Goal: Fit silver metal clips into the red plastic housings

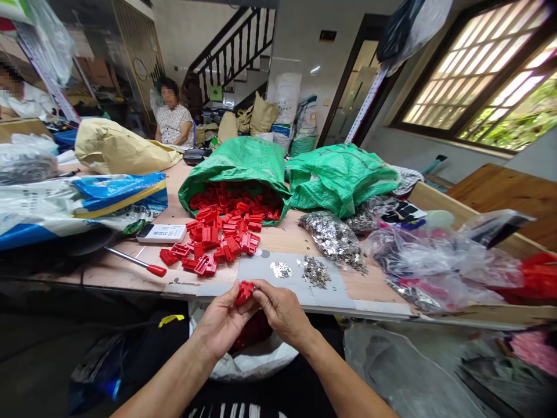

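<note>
Both hands meet just past the table's front edge, over an open white sack (248, 368) with red pieces inside. My left hand (221, 322) grips a small red plastic part (244, 292) between thumb and fingers. The fingers of my right hand (281, 307) pinch at the right side of that same part; whether they also hold a small metal piece is hidden. Ahead lies a heap of red plastic parts (213, 238), spilling from a green woven sack (243, 162). On a grey mat (261, 284) lie two little piles of flat metal pieces (317, 271).
A clear bag of metal pieces (333, 232) lies beyond the mat, beside a second green sack (339, 174). To the left are a red-tipped rod (139, 262), a white box (162, 233) and a blue-white bag (87, 203). Plastic bags (435, 255) crowd the right. A person (174, 119) sits behind.
</note>
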Tool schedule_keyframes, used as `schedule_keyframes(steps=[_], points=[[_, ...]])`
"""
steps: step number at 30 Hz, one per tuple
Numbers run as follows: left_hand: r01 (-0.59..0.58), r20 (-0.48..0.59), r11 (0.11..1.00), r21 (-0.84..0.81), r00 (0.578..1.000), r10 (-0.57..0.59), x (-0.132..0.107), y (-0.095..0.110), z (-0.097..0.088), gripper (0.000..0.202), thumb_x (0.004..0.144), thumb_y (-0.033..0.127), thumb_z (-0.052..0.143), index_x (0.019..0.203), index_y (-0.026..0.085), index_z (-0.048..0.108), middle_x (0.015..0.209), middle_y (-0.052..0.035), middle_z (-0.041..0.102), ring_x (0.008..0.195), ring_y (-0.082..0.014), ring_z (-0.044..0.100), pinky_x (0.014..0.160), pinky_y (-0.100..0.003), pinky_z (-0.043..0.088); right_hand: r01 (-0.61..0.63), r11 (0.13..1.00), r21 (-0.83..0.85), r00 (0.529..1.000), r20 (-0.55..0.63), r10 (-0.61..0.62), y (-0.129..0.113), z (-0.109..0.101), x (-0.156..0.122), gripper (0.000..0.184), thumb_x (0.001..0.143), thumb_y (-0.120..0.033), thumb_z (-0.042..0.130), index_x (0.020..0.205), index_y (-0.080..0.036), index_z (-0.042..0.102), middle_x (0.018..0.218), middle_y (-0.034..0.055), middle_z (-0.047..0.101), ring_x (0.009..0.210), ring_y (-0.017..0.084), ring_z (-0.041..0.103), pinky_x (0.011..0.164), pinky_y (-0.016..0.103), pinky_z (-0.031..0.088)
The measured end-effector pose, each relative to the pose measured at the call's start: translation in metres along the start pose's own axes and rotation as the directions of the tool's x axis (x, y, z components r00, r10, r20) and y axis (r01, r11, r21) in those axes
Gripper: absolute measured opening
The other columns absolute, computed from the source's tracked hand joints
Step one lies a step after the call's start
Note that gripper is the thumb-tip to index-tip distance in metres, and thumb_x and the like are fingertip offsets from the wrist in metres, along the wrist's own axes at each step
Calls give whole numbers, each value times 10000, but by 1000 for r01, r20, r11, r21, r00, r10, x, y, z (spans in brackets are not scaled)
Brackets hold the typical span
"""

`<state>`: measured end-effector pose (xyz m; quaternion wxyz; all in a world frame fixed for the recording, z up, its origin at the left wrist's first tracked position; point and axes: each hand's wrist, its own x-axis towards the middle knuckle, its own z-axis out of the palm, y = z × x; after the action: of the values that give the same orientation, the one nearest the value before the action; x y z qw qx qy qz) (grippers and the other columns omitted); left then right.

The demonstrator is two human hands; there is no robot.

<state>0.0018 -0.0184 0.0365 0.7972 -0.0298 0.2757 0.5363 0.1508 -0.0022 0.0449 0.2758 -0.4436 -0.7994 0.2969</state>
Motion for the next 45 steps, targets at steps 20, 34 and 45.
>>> schedule_keyframes(steps=[20,34,45], points=[[-4,-37,927,375,999,19,7,-17,-60,209,731,299,725,685,163,574,770,-23,692,713,-124,636,746,-270,485,-91,993,74,981,179,76,27,20,-15,283,785,-268,643,1062,-243,589,632,-65,533,572,101,477,550,194,335],[-216,157,329,919,968,196,27,-5,-118,330,580,328,741,872,183,691,990,-96,697,1021,-286,585,889,-355,435,-60,932,-358,998,-54,43,51,4,116,722,762,-233,654,1399,-249,315,1403,84,395,1266,224,418,1017,362,374],[-132,49,738,661,990,134,21,5,-95,415,624,416,786,945,174,685,917,-113,717,860,-231,656,785,-330,466,20,976,-218,994,-104,-44,28,-2,100,464,803,-215,608,1252,-239,493,1247,60,538,1107,199,516,938,328,416]])
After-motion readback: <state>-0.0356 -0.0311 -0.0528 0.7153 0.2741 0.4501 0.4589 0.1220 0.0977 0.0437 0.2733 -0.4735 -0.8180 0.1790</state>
